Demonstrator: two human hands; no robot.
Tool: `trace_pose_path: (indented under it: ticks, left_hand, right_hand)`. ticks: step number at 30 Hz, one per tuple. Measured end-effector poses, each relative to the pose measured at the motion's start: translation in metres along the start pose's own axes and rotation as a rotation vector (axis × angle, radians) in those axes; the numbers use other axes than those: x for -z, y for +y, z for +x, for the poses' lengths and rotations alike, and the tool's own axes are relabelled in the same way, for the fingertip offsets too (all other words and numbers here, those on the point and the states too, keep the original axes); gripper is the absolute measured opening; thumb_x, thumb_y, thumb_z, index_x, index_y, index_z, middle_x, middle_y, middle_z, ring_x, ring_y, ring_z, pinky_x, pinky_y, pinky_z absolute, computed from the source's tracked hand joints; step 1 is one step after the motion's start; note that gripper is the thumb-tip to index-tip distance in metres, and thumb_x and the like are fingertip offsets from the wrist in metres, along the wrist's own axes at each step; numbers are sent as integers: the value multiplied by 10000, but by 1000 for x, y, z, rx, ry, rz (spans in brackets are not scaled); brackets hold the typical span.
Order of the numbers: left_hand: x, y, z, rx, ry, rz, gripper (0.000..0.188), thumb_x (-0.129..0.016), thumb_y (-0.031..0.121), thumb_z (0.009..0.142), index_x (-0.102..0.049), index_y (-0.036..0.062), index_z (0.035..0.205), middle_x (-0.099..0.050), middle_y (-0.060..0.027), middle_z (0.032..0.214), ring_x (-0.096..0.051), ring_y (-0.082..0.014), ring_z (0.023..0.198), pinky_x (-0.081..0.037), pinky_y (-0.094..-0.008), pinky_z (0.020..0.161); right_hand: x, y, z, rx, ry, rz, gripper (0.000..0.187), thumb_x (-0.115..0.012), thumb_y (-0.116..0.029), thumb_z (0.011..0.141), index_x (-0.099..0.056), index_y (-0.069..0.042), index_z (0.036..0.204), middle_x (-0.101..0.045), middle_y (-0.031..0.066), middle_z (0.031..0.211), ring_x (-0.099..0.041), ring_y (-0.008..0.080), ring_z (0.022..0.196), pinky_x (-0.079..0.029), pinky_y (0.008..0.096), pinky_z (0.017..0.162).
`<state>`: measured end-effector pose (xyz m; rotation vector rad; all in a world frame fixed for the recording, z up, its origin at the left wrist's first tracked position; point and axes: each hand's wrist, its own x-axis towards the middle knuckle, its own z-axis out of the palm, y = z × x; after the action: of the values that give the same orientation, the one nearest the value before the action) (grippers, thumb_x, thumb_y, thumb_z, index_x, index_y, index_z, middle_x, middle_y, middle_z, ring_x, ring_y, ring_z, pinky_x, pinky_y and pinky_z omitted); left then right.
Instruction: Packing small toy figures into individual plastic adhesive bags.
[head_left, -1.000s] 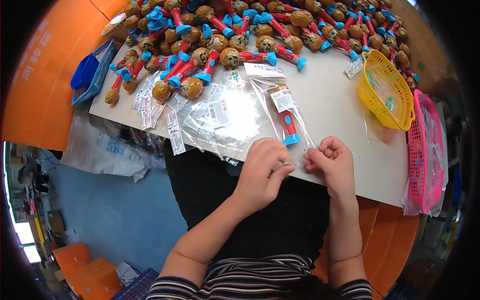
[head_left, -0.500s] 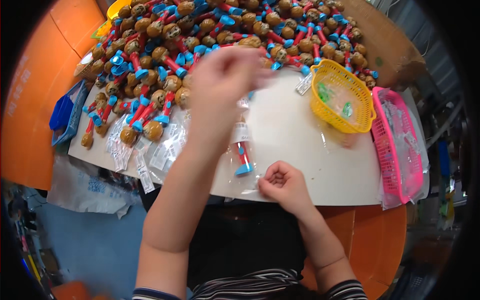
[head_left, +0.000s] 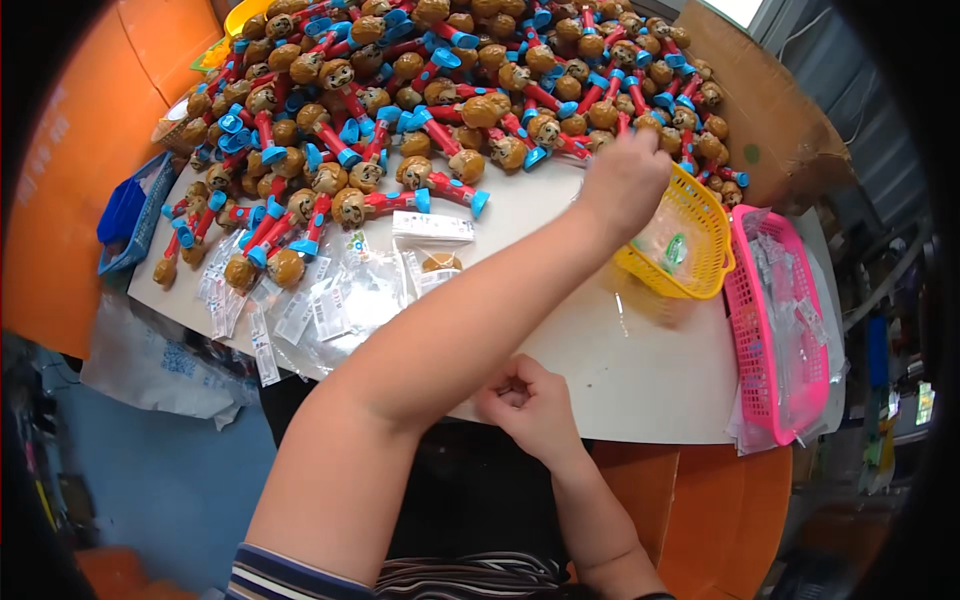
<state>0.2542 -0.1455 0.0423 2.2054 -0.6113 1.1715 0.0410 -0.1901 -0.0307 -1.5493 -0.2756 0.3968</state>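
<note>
My left arm reaches across the table to the right. My left hand is over the far-left rim of the yellow basket, close to the heaped toys. Its fingers are curled, and anything in them is hidden. By the table's near edge, my right hand is closed with its fingers bent inward; I cannot see what is in them. A clear-bagged toy with a brown head lies partly under my left forearm. A white header card lies just beyond it. The heaped toys have round brown heads, red shafts and blue bases.
Clear bags with printed labels lie at the left front of the table. Green pieces sit in the yellow basket. A pink basket of clear bags stands at the right edge, a blue basket at the left. Cardboard stands behind.
My left hand has swung right, from above the bagged toy to the yellow basket. My right hand has stayed near the table edge, its fingers curled. The view has shifted slightly.
</note>
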Motion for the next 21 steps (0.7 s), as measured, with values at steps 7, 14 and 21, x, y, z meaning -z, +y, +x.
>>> trace_pose_path:
  ticks: [7, 14, 21]
  left_hand:
    - [108, -31, -35, 33, -329, 15, 157, -655, 47, 795, -700, 50, 945, -668, -93, 929, -639, -283, 892, -518, -398, 748]
    - [173, -47, -78, 758, -480, -504, 237, -675, 95, 867, -665, -13, 1076, -702, -79, 982, -663, -124, 898, -530, -267, 784]
    - [187, -40, -97, 794, -438, -824, 187, -681, 108, 876, -674, -16, 1016, -694, -70, 934, -653, -113, 853, -524, -254, 778]
  right_hand:
    - [6, -3, 0, -11, -1, 46, 129, -671, 39, 829, -547, 7, 848, -610, 19, 771, -560, 16, 650, -447, 147, 569]
    - [2, -15, -2, -53, 27, 65, 154, -713, -4, 814, -582, 15, 891, -626, 32, 809, -602, 50, 702, -495, 180, 612]
    - [29, -65, 38, 284, 437, -497, 399, -732, -25, 791, -563, -10, 1152, -639, 78, 1068, -635, 122, 802, -527, 231, 694]
